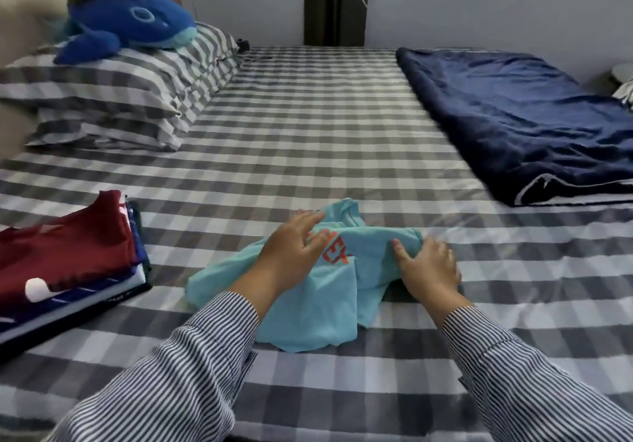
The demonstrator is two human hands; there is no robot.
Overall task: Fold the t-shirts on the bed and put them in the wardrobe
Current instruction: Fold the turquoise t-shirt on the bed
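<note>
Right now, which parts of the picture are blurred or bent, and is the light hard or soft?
Head view: motion blur smears the right hand and the far left edge; the left hand on the crumpled light-blue t-shirt is sharper; the wide lens curves the grey checked bed sheet; light is soft, shadows faint.
</note>
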